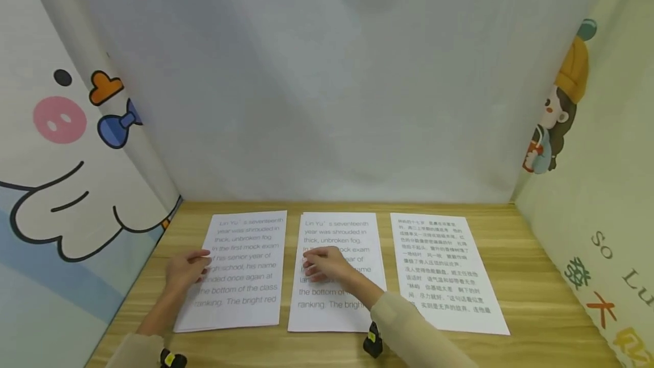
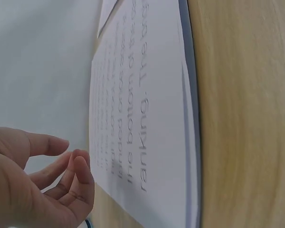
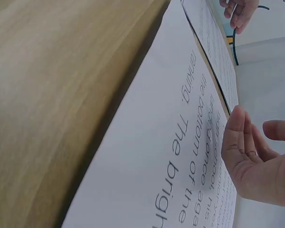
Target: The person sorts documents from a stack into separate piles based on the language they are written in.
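Sheets [image 1: 245, 317] lie in a row of three on the wooden table [image 1: 552, 311], their tops toward the backdrop [image 1: 327, 84]. At far left, a side panel bears a cartoon [image 1: 87, 155] (pink cheek, orange beak, blue bow).

Next comes the left hand [image 1: 186, 271], at the left edge of the left sheet [image 1: 245, 271]. Its fingers are bent, a small gap parts thumb and fingertips, and it holds nothing; whether it touches the paper I cannot tell. That sheet has large English print, and another paper edge shows beneath it.

The middle sheet [image 1: 339, 234] carries the same print. Over it hangs the right hand [image 1: 332, 266] (hiding some of the lines), fingers curved, thumb well clear of them, with nothing in its grip.

The right sheet [image 1: 447, 271] has smaller Chinese print. Beyond it, the right panel shows a figure in a yellow hat [image 1: 572, 72].
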{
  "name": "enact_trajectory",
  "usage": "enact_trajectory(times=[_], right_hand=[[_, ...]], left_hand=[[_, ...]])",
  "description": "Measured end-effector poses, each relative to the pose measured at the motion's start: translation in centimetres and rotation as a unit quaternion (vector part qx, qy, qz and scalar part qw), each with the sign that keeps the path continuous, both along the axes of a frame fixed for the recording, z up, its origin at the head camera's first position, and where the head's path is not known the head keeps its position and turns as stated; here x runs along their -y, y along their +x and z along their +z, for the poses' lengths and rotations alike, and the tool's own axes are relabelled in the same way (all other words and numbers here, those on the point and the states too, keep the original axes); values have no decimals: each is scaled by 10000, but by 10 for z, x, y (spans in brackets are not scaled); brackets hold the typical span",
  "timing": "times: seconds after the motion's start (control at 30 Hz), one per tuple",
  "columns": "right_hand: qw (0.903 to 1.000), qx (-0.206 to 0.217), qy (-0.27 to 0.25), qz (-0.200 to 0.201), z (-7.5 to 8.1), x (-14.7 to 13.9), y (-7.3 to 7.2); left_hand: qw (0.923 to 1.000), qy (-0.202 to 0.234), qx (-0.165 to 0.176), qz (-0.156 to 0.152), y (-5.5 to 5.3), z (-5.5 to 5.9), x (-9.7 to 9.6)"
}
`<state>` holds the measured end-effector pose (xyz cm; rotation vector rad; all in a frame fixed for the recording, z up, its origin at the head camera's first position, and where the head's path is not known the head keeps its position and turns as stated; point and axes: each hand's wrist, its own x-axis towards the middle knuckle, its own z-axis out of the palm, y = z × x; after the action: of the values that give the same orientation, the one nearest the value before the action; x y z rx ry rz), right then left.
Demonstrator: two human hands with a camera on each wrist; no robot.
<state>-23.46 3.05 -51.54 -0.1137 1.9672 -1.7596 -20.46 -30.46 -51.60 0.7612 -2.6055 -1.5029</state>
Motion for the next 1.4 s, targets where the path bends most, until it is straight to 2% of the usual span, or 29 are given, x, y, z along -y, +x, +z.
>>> enact_trajectory(times=[0.3,0.57,0.87,1.17,1.4], right_hand=[[9997,-67,204,-141,0,-36,-3],[9991,-237,305,-177,3,-71,-3],[9980,-323,483,-266,11,-105,1],[9976,-310,495,-377,17,-131,2],[9968,-309,556,-489,15,-151,6]], left_hand=[[9957,-50,-17,-929,-1,14,-25],[9888,193,-198,-1468,-8,17,-49],[9788,93,-285,-2024,-3,24,-78],[9713,129,-456,-2332,-2,33,-103],[9694,-138,-483,-2401,-7,27,-117]])
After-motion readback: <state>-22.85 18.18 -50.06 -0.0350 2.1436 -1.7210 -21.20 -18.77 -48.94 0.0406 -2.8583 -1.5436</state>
